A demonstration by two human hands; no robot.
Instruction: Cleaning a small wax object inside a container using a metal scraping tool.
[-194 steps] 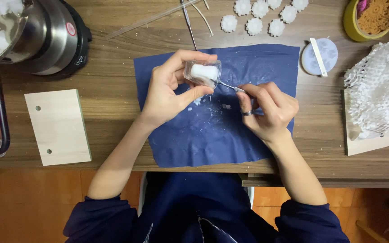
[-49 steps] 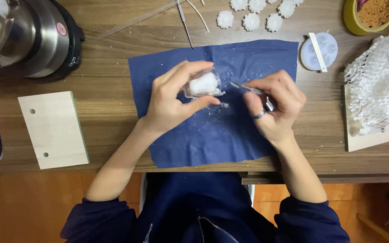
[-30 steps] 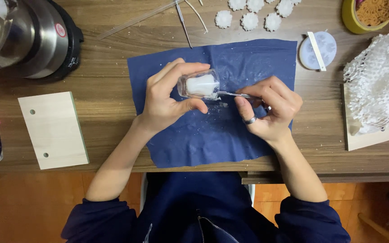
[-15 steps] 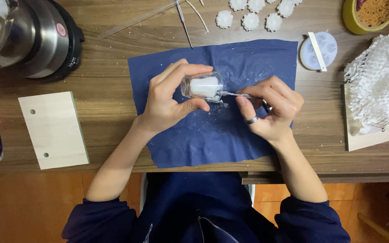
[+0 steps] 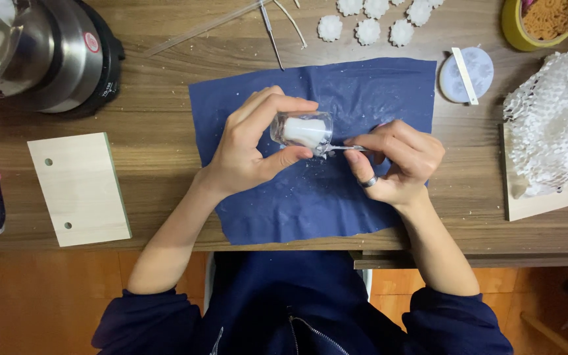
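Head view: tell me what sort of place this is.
Probably a home craft desk for wax or candle making: a metal melting pot, small white flower-shaped casts, and a blue cloth speckled with white crumbs.

I see a clear glossy glass jar (image 5: 302,129), a matt navy cloth (image 5: 310,197), grained wood counter (image 5: 165,164), and a shiny metal pot (image 5: 41,59).

Cloth (image 5: 369,98) navy, speckled with white flecks; small jar (image 5: 302,130) clear with white fill. Table (image 5: 159,138) brown wood grain, board (image 5: 79,189) pale wood, pot (image 5: 41,52) silver and black. Flower pieces (image 5: 366,29) white, bowl (image 5: 517,29) yellow, netting (image 5: 553,125) white mesh.
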